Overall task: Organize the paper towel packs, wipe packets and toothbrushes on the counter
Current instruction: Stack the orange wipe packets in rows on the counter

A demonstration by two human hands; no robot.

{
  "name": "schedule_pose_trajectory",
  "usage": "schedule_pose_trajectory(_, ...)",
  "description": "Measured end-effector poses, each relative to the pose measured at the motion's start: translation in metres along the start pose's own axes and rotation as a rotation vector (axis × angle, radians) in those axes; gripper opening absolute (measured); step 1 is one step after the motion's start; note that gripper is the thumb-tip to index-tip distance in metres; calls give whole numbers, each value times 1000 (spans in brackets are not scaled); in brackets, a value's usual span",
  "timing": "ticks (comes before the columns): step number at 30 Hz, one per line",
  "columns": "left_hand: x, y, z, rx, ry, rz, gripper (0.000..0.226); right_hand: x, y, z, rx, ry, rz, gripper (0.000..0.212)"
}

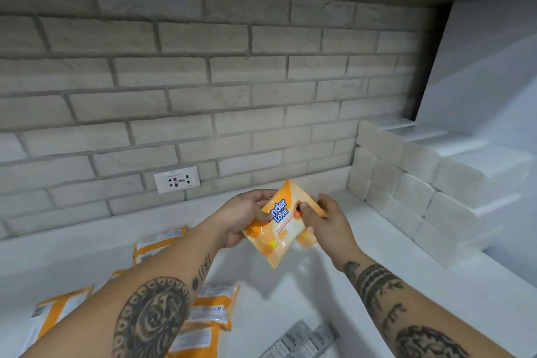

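Held packet: a glossy orange-and-white plastic wipe packet (279,224), flat and rectangular, is held in the air above the white tabletop (363,241), in front of the back wall.
Direction: its long axis slants from far right down to near left; the printed front faces the camera, and the blue lettering runs up along that axis.
Left hand: the left hand (247,215) grasps the packet's left edge, thumb on the front and fingers curled behind.
Right hand: the right hand (325,221) pinches the right edge, thumb tip pressed on the front. A blurred orange piece shows just below this thumb; I cannot tell what it is.
Loose packets: more orange wipe packets (212,308) lie flat at the near left of the tabletop, showing white labels, some overlapping.
Paper towel packs: white, soft-looking blocks in clear wrap (406,183) are stacked in steps along the right side.
Toothbrush packs: grey flat packs (302,340) lie at the near edge, angled.
Wall: rough pale brick (232,67) with a white socket plate (176,179).
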State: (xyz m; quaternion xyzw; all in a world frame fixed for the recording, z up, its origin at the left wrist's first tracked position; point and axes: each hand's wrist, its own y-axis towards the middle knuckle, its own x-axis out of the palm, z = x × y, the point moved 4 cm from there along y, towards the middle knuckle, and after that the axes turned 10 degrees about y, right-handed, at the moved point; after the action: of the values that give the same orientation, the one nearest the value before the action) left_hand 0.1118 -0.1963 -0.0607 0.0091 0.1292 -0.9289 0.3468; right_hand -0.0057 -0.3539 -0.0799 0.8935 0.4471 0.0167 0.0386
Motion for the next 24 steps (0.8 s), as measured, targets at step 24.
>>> schedule_pose_trajectory(24,121,93,-134,-210,309,457,25,-138,30,157,293,-203,182,27)
